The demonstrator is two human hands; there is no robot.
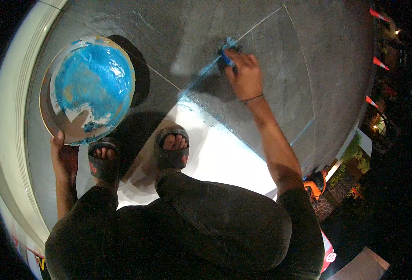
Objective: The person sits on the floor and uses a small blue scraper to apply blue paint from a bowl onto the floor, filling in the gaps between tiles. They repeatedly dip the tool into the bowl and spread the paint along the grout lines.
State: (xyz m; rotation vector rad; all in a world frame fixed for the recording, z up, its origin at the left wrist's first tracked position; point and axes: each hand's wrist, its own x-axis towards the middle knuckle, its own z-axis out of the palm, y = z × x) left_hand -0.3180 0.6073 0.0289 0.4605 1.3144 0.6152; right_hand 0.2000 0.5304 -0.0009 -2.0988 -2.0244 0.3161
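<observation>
My left hand [66, 156] grips the near rim of a wide round bowl [52, 105], its thumb over the edge. Wet, bright blue paste [94, 74] coats much of the bowl's inside, with whitish patches and ochre stains at the rim. Out ahead on the right, my right hand [245, 77] is closed with its fingertips down at a seam in the grey floor [280, 65]. It pinches a small blue-smeared piece [226, 55], partly hidden by the fingers, so its exact kind is unclear. A blue smear [201, 77] runs along the seam from there toward my feet.
My sandalled feet [173, 149] stand between the bowl and a brightly lit floor patch [229, 158]. A pale curved edge [14, 107] borders the left. Beyond the floor at right are orange-and-white cones [379, 63] and a person in orange [315, 186].
</observation>
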